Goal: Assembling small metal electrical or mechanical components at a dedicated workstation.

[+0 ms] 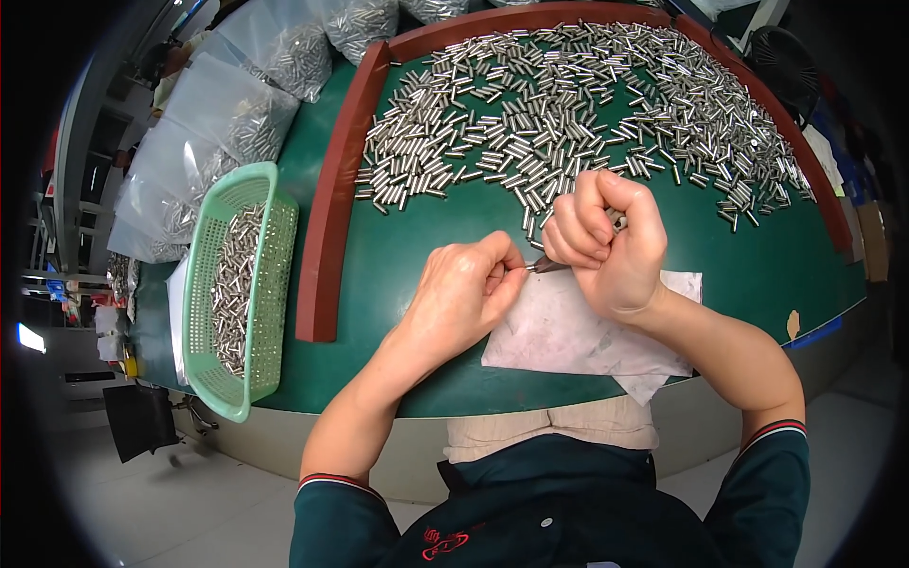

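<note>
My left hand (464, 289) is closed in a pinch, thumb against forefinger, on a small metal pin (531, 269). Facing it, my right hand (611, 241) is wrapped in a fist around a hand tool with a dark tapered tip (546, 264). The tool's tip meets the pin between the two hands; most of its handle is hidden by my fingers. A stained whitish cloth (587, 327) lies on the green table under my right hand. Just beyond both hands, many loose silvery metal pins (540, 142) are spread out.
A red-brown raised border (331, 208) frames the pins on the left, back and right. Left of it stands a light green plastic basket (270, 293) holding more pins. Clear plastic bags (204, 123) of small metal parts line the far left. A black fan (781, 62) stands back right.
</note>
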`<state>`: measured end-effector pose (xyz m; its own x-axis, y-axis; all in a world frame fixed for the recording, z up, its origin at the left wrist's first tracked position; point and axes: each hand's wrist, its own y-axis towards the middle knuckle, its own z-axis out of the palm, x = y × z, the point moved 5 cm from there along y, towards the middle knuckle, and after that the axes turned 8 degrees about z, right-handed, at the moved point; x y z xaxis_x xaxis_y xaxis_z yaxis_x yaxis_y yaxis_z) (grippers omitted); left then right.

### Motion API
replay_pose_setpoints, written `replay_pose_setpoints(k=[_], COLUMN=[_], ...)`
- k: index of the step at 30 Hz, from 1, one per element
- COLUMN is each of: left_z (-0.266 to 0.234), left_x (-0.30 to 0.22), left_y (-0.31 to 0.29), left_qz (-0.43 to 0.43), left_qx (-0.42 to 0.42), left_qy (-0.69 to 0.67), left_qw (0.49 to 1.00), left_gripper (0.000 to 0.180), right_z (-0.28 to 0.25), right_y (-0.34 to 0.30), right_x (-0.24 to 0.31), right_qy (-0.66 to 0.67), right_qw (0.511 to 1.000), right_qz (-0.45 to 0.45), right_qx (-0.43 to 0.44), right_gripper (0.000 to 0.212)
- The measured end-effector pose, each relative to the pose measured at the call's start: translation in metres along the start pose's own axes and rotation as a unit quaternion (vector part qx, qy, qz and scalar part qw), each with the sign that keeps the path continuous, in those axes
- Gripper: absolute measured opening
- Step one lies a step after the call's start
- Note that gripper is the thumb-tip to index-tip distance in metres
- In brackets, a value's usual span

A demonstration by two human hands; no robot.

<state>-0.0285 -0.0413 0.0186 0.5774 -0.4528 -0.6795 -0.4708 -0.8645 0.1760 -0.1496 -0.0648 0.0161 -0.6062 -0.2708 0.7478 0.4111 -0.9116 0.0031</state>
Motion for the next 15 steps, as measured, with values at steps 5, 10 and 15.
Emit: replay_pose_setpoints(k=[5,10,15], left_z=[-0.0005,0.0001,0.0005], left_x=[0.0006,0.002,0.0027], left_y=[-0.0009,-0.001,-0.0021], left_qz=[-0.009,-0.006,0.004], left_qx=[0.002,0.0,-0.013], left_qy=[-0.004,-0.003,-0.013], left_qw=[1.0,1.0,1.0], left_gripper=[0.008,0.008,0.009], right_z=[0.0009,0.0011,0.0013], right_y=[0.0006,0.001,0.0009], right_x=[-0.0002,-0.0004,-0.0007], right_qy=[0.01,0.01,0.007], right_qw=[1.0,1.0,1.0], right_qz=[0.004,0.01,0.014], right_qx=[-0.005,0.006,0.007], right_gripper=[0.036,0.036,0.036])
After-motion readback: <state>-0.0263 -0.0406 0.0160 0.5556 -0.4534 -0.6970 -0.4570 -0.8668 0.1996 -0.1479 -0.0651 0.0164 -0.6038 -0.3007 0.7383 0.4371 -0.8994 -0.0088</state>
